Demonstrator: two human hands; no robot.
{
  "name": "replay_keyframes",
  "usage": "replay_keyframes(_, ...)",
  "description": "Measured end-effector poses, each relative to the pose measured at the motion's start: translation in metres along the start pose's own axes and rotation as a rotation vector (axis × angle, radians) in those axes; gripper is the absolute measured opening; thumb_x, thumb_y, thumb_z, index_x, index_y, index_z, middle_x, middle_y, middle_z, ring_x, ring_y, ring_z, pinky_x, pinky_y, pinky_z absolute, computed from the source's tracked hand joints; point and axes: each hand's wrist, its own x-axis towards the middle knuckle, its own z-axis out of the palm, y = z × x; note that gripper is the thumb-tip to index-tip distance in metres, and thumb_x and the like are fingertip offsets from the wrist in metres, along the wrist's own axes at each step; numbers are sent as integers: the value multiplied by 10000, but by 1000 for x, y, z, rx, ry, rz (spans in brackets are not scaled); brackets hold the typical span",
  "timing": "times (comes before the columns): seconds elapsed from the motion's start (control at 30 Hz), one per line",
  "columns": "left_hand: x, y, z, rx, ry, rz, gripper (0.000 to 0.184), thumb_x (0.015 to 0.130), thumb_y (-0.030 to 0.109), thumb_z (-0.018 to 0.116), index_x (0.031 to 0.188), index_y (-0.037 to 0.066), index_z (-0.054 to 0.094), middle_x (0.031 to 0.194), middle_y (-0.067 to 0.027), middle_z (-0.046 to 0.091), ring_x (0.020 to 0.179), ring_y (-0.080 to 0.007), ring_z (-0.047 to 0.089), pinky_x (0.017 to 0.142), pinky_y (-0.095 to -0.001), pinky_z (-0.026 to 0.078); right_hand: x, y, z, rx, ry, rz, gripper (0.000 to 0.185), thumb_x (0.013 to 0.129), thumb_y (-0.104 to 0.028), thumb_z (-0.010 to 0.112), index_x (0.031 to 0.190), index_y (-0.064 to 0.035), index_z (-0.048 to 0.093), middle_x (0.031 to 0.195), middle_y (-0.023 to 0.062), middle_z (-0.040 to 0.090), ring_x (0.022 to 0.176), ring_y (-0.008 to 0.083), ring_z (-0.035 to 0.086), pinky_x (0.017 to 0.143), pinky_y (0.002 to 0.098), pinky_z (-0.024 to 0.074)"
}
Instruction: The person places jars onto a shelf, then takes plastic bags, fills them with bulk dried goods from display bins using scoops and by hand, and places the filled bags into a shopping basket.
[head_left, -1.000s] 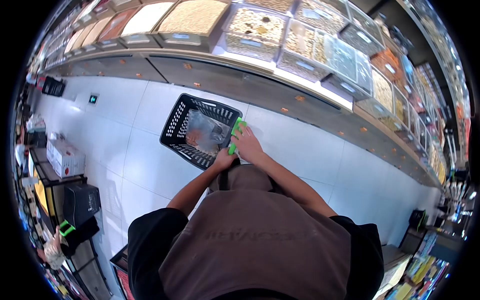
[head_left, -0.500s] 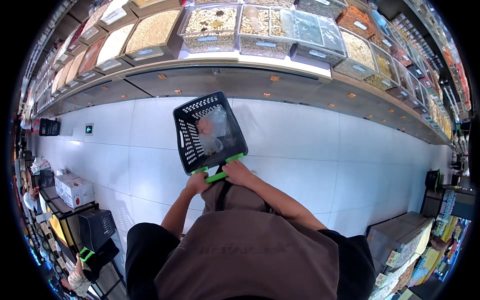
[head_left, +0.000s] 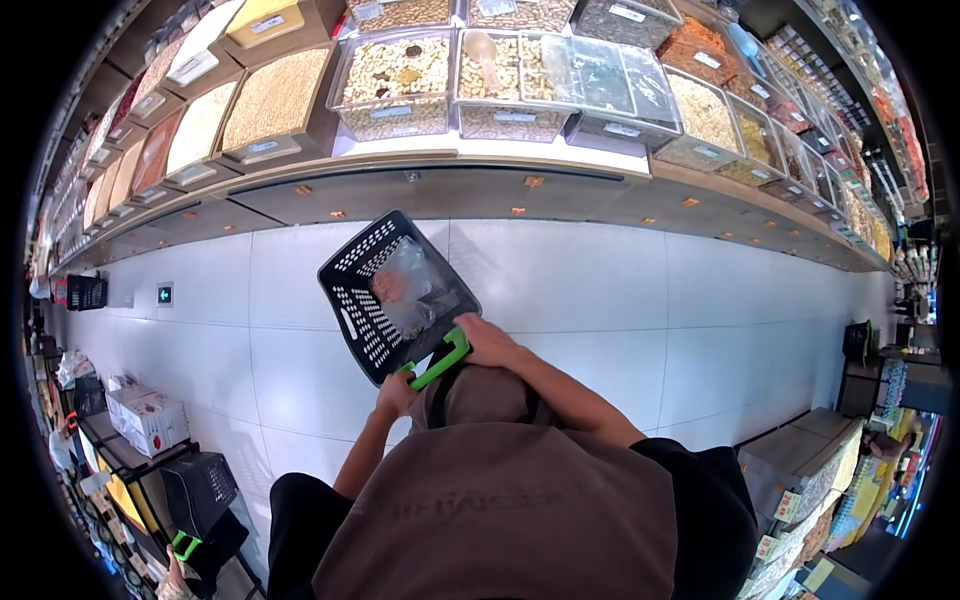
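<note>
A black shopping basket (head_left: 345, 300) with a perforated side is in front of my body, tilted so that its inside faces me. Inside it lie clear plastic bags (head_left: 405, 270), one with reddish-brown contents I cannot make out. The basket's green handle (head_left: 437, 366) crosses its near end. My left hand (head_left: 397, 396) is closed at the handle's left end. At the right end, my right hand (head_left: 487, 342) has its fingers curled at the handle and the basket's near corner. Part of the grip is hidden on both sides.
Ahead runs a long counter (head_left: 420, 190) with bins of peanuts (head_left: 400, 75), grain (head_left: 275, 100) and other dry goods. A white box (head_left: 148, 420) and another black basket (head_left: 200, 490) are at the left, with a person's hand (head_left: 175, 575) below. Display bins (head_left: 800, 470) stand at right. Pale tiles (head_left: 570, 280) cover the floor.
The basket has swung left and turned counterclockwise, with its near right corner lower in view. Both hands have moved with it, and the green handle now slants more steeply. The counter sits lower in view.
</note>
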Motion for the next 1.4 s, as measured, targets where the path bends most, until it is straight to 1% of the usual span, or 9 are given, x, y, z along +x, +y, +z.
replay_keyframes(0.1,19,3,-11,-34,38,-6,252,742,247,664,867,32,705,907,-249,672,902,-452,633,802,-499,522,0,62,-5,-102,155,169,702,885,-290,680,1419,4,332,1292,257,474,1038,354,599,929,436,480)
replay_keyframes(0.3,46,20,-29,-14,79,-9,316,789,323,675,871,18,687,842,-264,673,846,-455,649,772,-527,524,13,177,-122,76,451,431,612,892,-239,693,1356,23,393,1155,219,521,799,261,595,772,412,517)
replay_keyframes(0.63,141,103,-44,-23,232,-99,427,848,394,676,954,-19,664,878,-289,674,846,-456,661,750,-534,520,82,318,-470,-375,1243,559,531,832,-253,733,1193,84,537,1091,262,603,1040,387,586,932,440,462)
replay_keyframes(0.8,180,111,-44,153,224,-269,480,866,463,650,908,-12,701,846,-278,682,868,-455,666,783,-529,521,92,345,-550,-214,1182,896,735,783,-367,786,1251,127,508,1225,318,578,1169,411,564,1017,433,443)
replay_keyframes(0.9,169,135,-55,17,222,-335,505,866,496,646,928,0,717,840,-272,688,870,-454,669,788,-519,526,101,371,-575,-128,958,944,845,757,-405,801,1295,148,455,1269,366,522,1230,452,519,1054,467,429)
replay_keyframes(1.03,160,138,-48,-3,290,-397,504,863,517,642,982,33,718,863,-272,692,882,-453,672,801,-521,526,103,395,-587,-116,1005,1016,855,735,-413,817,1290,142,479,1251,359,540,1258,448,505,1067,457,426)
replay_keyframes(1.17,168,149,-44,59,343,-496,578,879,535,621,1122,11,614,1004,-259,694,964,-432,669,834,-515,517,103,443,-608,246,980,1026,680,755,-364,814,1137,151,589,900,271,681,865,399,684,843,422,549)
replay_keyframes(1.23,176,153,-40,33,419,-409,537,872,459,640,1152,5,580,1054,-270,657,995,-437,642,862,-507,503,106,404,-608,748,1239,863,267,810,-192,793,773,24,639,694,92,642,525,165,570,436,322,444)
replay_keyframes(1.4,202,160,-38,-54,493,-191,463,832,240,687,1192,-3,525,1124,-279,571,1041,-454,569,923,-489,467,110,389,-613,499,1006,802,225,867,-169,733,758,10,652,652,75,628,536,138,566,461,297,439)
